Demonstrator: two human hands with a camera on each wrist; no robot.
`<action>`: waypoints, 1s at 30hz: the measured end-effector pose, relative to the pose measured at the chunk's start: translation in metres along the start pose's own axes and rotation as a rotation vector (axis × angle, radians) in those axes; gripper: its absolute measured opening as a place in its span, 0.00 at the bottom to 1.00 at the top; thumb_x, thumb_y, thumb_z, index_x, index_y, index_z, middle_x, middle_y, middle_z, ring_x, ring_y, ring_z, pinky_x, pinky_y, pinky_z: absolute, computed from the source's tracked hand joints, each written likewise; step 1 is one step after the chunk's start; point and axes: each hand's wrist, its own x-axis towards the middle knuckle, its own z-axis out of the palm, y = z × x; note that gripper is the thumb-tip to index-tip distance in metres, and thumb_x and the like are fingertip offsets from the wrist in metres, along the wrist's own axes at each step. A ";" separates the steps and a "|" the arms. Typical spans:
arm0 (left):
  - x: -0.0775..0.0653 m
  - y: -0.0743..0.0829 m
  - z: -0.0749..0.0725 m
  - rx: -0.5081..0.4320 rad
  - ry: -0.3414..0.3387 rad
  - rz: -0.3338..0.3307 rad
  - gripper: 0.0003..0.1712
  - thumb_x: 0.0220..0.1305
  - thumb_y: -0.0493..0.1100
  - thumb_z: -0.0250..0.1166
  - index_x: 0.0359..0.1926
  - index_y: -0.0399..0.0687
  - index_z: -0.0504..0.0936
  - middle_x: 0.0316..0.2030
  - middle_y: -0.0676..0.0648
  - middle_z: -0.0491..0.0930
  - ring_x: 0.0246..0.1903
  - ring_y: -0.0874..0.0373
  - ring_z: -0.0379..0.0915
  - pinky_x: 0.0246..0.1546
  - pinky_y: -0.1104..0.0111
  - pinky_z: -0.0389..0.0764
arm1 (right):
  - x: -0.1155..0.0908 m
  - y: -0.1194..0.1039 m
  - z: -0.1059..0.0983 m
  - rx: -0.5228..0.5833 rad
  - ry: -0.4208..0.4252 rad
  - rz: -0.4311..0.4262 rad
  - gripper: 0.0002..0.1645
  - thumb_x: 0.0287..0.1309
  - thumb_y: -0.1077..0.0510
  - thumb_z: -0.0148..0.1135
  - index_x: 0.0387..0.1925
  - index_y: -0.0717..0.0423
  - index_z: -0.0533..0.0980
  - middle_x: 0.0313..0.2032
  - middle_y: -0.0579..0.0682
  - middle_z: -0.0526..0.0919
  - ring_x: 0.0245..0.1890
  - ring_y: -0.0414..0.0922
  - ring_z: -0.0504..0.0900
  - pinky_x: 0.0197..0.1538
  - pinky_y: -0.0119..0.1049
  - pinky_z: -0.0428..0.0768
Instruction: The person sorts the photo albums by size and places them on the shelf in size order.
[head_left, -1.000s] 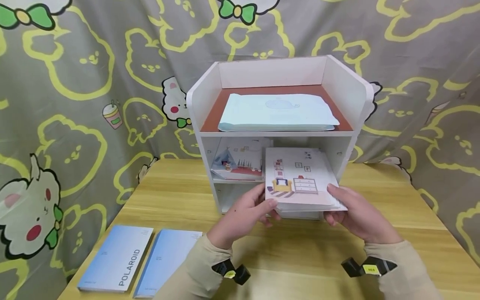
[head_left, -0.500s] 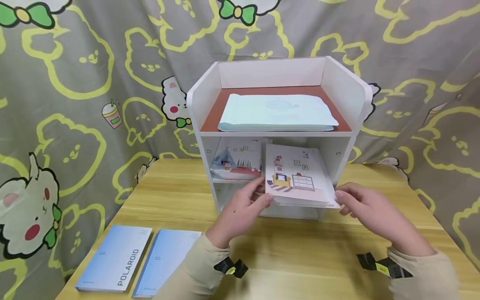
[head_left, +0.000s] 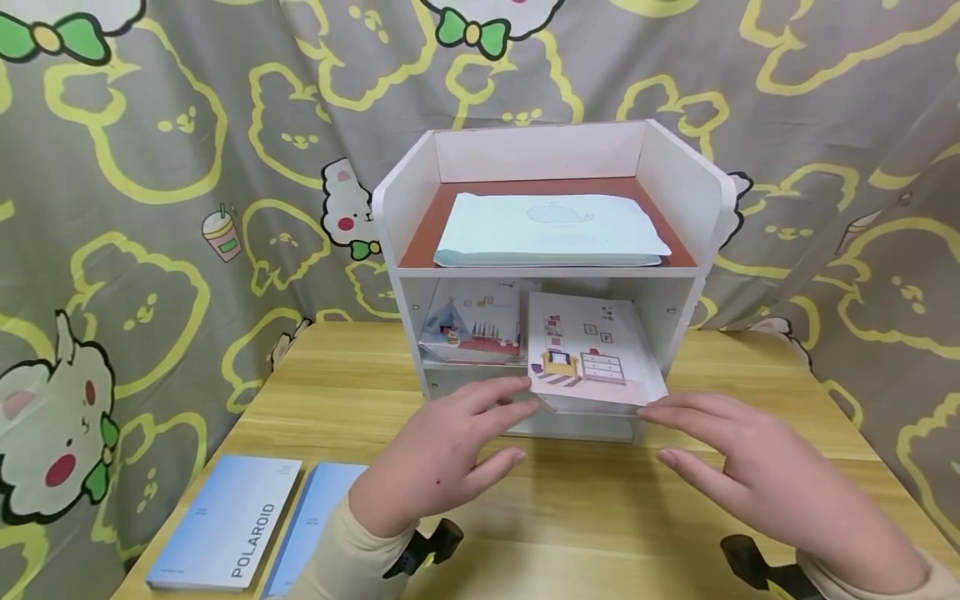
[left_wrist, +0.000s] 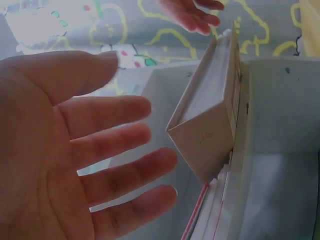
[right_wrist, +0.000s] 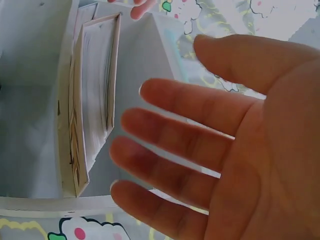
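A thick book (head_left: 585,350) with a room drawn on its white cover lies tilted on the right of the middle shelf, its near edge jutting out past the front. My left hand (head_left: 450,454) is beside its left near corner, fingers extended. In the left wrist view a gap separates that hand (left_wrist: 105,145) from the book's pinkish spine (left_wrist: 202,142). Off the opposite corner is my right hand (head_left: 742,458), also with straight fingers. The right wrist view shows that hand (right_wrist: 225,145) apart from the page edges (right_wrist: 97,85). Neither hand holds anything.
The white shelf unit (head_left: 678,333) stands on a wooden table (head_left: 555,517). A tent-picture book (head_left: 472,321) lies left on the middle shelf. On top rests a pale blue whale-printed packet (head_left: 551,229). Two blue books, one marked POLAROID (head_left: 225,521), lie at left; patterned cloth (head_left: 247,108) hangs behind.
The book has slid a little deeper into the shelf. Both hands have let go of it and drawn back toward me, their fingers straightening.
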 end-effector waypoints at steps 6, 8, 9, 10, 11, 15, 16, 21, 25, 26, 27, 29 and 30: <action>-0.002 0.001 0.001 0.082 -0.087 -0.029 0.28 0.70 0.55 0.65 0.66 0.51 0.78 0.69 0.51 0.70 0.63 0.56 0.72 0.58 0.60 0.77 | 0.000 0.001 0.005 -0.041 -0.081 0.066 0.26 0.61 0.48 0.72 0.61 0.38 0.80 0.60 0.41 0.78 0.57 0.48 0.79 0.53 0.46 0.77; -0.002 0.000 0.002 0.090 -0.110 -0.036 0.29 0.70 0.56 0.65 0.67 0.49 0.77 0.70 0.51 0.69 0.64 0.56 0.70 0.61 0.60 0.75 | 0.000 0.002 0.006 -0.046 -0.122 0.081 0.26 0.62 0.46 0.71 0.62 0.38 0.80 0.62 0.45 0.77 0.58 0.51 0.78 0.51 0.55 0.79; -0.003 0.000 0.002 0.092 -0.119 -0.038 0.30 0.70 0.56 0.65 0.68 0.48 0.76 0.71 0.51 0.69 0.64 0.56 0.70 0.62 0.61 0.74 | 0.001 0.002 0.006 -0.046 -0.139 0.085 0.26 0.63 0.46 0.70 0.62 0.39 0.79 0.63 0.46 0.76 0.59 0.53 0.78 0.51 0.57 0.79; -0.003 0.000 0.002 0.090 -0.124 -0.038 0.31 0.70 0.56 0.65 0.68 0.48 0.76 0.71 0.51 0.68 0.65 0.55 0.69 0.62 0.61 0.73 | 0.001 0.002 0.006 -0.046 -0.151 0.085 0.26 0.63 0.46 0.70 0.63 0.39 0.79 0.63 0.47 0.76 0.59 0.54 0.77 0.51 0.58 0.79; -0.003 0.000 0.003 0.090 -0.128 -0.039 0.32 0.70 0.56 0.64 0.69 0.47 0.75 0.71 0.51 0.68 0.65 0.55 0.69 0.63 0.61 0.73 | 0.001 0.003 0.007 -0.049 -0.162 0.085 0.27 0.63 0.46 0.70 0.63 0.39 0.79 0.64 0.48 0.75 0.59 0.55 0.77 0.51 0.59 0.79; -0.001 -0.001 0.004 0.081 -0.127 -0.044 0.34 0.71 0.56 0.63 0.71 0.45 0.72 0.72 0.51 0.66 0.67 0.56 0.67 0.65 0.61 0.70 | 0.003 0.003 0.008 -0.052 -0.159 0.077 0.28 0.62 0.46 0.71 0.63 0.41 0.79 0.64 0.50 0.75 0.59 0.55 0.77 0.51 0.59 0.79; -0.001 -0.001 0.004 0.079 -0.123 -0.046 0.34 0.71 0.56 0.64 0.71 0.45 0.72 0.73 0.51 0.66 0.67 0.56 0.67 0.66 0.61 0.70 | 0.003 0.003 0.009 -0.055 -0.151 0.074 0.28 0.61 0.47 0.71 0.63 0.42 0.80 0.63 0.50 0.75 0.59 0.55 0.77 0.51 0.58 0.79; 0.003 -0.003 0.012 0.105 -0.088 -0.051 0.35 0.72 0.56 0.62 0.72 0.43 0.70 0.73 0.49 0.65 0.69 0.53 0.64 0.69 0.60 0.65 | 0.006 0.005 0.016 -0.071 -0.107 0.084 0.30 0.59 0.48 0.73 0.63 0.45 0.79 0.64 0.52 0.75 0.60 0.56 0.76 0.49 0.59 0.80; 0.008 -0.007 0.022 0.144 -0.029 -0.030 0.35 0.72 0.55 0.62 0.71 0.39 0.71 0.71 0.45 0.67 0.70 0.49 0.62 0.72 0.60 0.58 | 0.007 0.007 0.021 -0.089 -0.092 0.102 0.32 0.60 0.47 0.72 0.65 0.47 0.77 0.66 0.52 0.73 0.62 0.57 0.74 0.50 0.60 0.79; 0.009 -0.008 0.024 0.154 -0.012 -0.023 0.34 0.72 0.55 0.62 0.70 0.39 0.71 0.71 0.44 0.68 0.70 0.47 0.62 0.73 0.60 0.57 | 0.008 0.008 0.022 -0.096 -0.090 0.103 0.33 0.60 0.46 0.72 0.65 0.48 0.77 0.67 0.53 0.73 0.62 0.58 0.74 0.51 0.60 0.79; 0.010 -0.008 0.026 0.163 0.007 -0.013 0.34 0.71 0.54 0.63 0.70 0.38 0.72 0.70 0.43 0.69 0.70 0.46 0.62 0.73 0.59 0.57 | 0.008 0.008 0.023 -0.104 -0.089 0.103 0.34 0.60 0.46 0.72 0.66 0.49 0.76 0.67 0.54 0.73 0.62 0.58 0.74 0.51 0.61 0.79; 0.011 -0.008 0.027 0.180 0.037 0.004 0.34 0.70 0.53 0.64 0.68 0.37 0.73 0.69 0.41 0.70 0.69 0.45 0.63 0.73 0.58 0.57 | 0.008 0.006 0.024 -0.116 -0.084 0.100 0.35 0.60 0.46 0.72 0.66 0.51 0.76 0.66 0.55 0.73 0.62 0.59 0.74 0.52 0.61 0.78; 0.011 -0.008 0.028 0.183 0.049 0.011 0.33 0.70 0.53 0.64 0.67 0.37 0.74 0.68 0.41 0.71 0.69 0.45 0.63 0.73 0.58 0.57 | 0.008 0.005 0.023 -0.120 -0.083 0.100 0.35 0.59 0.46 0.72 0.66 0.51 0.76 0.66 0.56 0.74 0.61 0.59 0.75 0.52 0.61 0.78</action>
